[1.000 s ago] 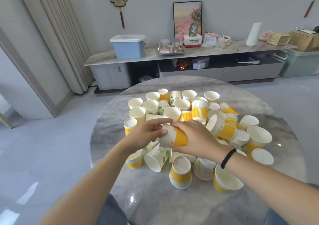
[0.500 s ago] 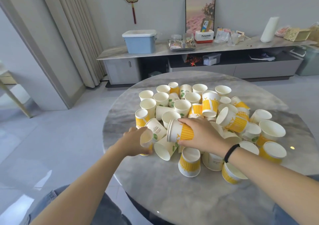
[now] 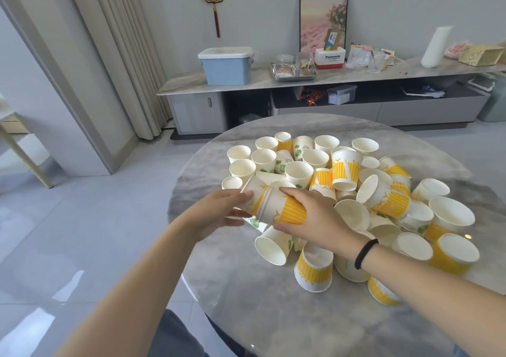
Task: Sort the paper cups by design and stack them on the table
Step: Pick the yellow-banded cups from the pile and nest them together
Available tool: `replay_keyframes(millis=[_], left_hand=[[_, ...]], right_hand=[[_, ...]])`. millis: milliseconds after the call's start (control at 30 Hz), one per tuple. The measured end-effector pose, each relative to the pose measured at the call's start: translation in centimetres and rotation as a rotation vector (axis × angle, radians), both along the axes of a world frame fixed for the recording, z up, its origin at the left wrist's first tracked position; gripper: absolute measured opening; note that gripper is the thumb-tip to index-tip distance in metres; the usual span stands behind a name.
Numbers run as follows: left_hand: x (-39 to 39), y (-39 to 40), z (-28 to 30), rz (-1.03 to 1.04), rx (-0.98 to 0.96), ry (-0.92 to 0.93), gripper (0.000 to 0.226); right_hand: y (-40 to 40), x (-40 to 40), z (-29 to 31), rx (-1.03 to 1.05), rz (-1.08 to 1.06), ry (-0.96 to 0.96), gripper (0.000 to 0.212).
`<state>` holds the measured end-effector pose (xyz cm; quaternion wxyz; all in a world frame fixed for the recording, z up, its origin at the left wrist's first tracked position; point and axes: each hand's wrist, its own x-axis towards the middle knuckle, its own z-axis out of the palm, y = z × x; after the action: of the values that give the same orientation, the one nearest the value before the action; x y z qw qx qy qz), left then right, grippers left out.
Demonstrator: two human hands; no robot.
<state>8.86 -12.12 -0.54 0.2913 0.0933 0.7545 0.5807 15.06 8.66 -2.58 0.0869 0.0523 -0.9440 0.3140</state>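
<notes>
above the near-left edge of the cup pile, my left hand (image 3: 219, 214) has brought a yellow-striped cup (image 3: 253, 196) back up from the table edge, where it was picking half a second ago, and is now feeding it base-first into the mouth of the yellow stack (image 3: 284, 210) that my right hand (image 3: 315, 219) grips sideways. left fingers are curled round the cup's rim end, right fingers wrapped over the stack's ribbed band. so the yellow stack gains one more; how many cups are already nested in it i cannot tell, since my palm covers the far end.

most of the work is still ahead, i'd judge: the round marble table (image 3: 260, 315) carries a loose heap of yellow-striped and green-leaf cups, some upright, some tipped. a white cup on its side (image 3: 273, 245) lies just under my hands, and an upside-down yellow cup (image 3: 315, 270) sits near my right wrist, so lowering the stack there would knock them. bare table nearer me looks freer.
</notes>
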Motion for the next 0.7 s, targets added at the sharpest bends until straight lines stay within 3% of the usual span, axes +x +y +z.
replay_keyframes(millis=[167,233,333,400,467,567,700], left_hand=[[-1.3,2.1,-1.4,-0.059,-0.008,-0.04,0.035],[-2.3,2.1,-1.6,0.113,-0.07,0.041,0.038],[-4.8,1.3,-2.6,0.46,-0.302,0.299,0.021],[-6.9,0.8,-3.9,0.465,-0.41,0.312,0.054],[-8.5,0.6,-4.9,0.38,-0.401,0.201,0.077],[-9.5,0.5,-6.7,0.244,-0.399,0.161,0.083],[-10.4,0.1,-8.0,0.308,-0.306,0.149,0.098]], right_hand=[[0.9,-1.3,-0.3,0.027,-0.067,0.039,0.077],[1.3,-1.6,-0.3,-0.004,-0.095,0.038,0.078],[1.7,-2.2,-0.4,-0.033,-0.101,0.007,0.078],[2.0,-2.5,-0.7,-0.028,-0.098,-0.019,0.078],[2.3,-2.8,-1.1,-0.021,-0.104,-0.031,0.078],[2.6,-3.2,-1.5,-0.04,-0.113,-0.039,0.077],[2.6,-3.4,-1.7,-0.051,-0.103,-0.058,0.076]])
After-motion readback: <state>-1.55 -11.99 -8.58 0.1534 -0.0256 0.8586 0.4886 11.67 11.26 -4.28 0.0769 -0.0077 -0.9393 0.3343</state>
